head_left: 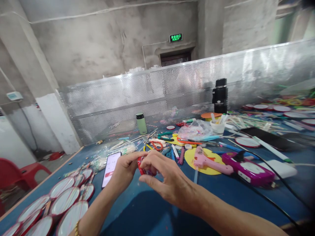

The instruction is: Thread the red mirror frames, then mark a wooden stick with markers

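Bare forearms [223, 208] over a blue tabletop [139, 213], hands meeting at a small glossy red object [141, 166]

Both forearms leave the view at the bottom, where a gold-coloured bracelet [77, 227] on the left wrist is half cut off. Between them spreads a shadowed stretch of blue surface, the widest room for moving. At lower left, white discs with red rims [65, 199] crowd toward the table's pale wooden edge [57, 169], the nearest ones cropped.

Just beyond, the person's left hand [126, 168] and right hand [163, 173] pinch the red object between bent fingers, which cover most of it; what it is cannot be made out. The left hand hides part of a phone with a lit screen [110, 168], its text illegible. To the right, a pink glue gun [202, 161] lies across a yellow disc [212, 155], near a purple plastic device [248, 170]; black cords [268, 196] narrow the room there.

Farther off, a crumpled clear plastic bag [195, 130] blurs its contents. A pale green bottle [141, 124] and a tall black flask [220, 97] stand before a perforated metal screen [118, 101].
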{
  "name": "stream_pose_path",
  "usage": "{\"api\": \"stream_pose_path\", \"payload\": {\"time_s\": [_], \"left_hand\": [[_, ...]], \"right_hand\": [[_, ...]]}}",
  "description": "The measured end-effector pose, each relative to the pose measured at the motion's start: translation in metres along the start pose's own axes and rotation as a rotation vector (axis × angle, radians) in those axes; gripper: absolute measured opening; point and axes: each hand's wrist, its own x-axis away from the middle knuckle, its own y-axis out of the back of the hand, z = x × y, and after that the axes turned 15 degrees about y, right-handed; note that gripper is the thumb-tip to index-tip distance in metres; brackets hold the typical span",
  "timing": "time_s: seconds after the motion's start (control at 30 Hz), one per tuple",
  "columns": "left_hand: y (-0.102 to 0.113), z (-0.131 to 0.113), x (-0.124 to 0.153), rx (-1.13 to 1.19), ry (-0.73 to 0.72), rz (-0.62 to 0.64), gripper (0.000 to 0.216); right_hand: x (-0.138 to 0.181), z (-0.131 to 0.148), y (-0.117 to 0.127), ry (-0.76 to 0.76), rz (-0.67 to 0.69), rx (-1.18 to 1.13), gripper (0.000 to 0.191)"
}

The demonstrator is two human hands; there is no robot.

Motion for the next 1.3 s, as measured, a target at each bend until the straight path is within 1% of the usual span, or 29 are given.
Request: {"api": "stream_pose_path", "payload": {"time_s": [0.6,0.73,0.87,1.07,1.3], "left_hand": [[0.0003,-0.0002,0.0006,0.003,-0.002,0.001,0.03],[0.0004,-0.0025,0.0006,0.007,0.008,-0.01,0.028],[0.0002,-0.0014,0.0009,0.019,0.013,-0.035,0.026],[0.0007,0.0033,0.0017,0.029,0.018,-0.039,0.025],[0.0006,0.0023,0.0021,0.026,0.014,-0.037,0.025]], "right_hand": [[-0.0014,-0.0023,-0.0022,-0.011,-0.018,-0.014,0.016],[-0.0011,-0.0022,-0.0022,-0.048,-0.007,0.007,0.016],[0.0006,-0.0039,-0.0027,-0.104,-0.01,0.053,0.02],[-0.0001,-0.0034,-0.0034,-0.088,-0.001,0.035,0.021],[-0.0014,-0.0017,-0.0035,-0.088,-0.018,-0.003,0.02]]}}
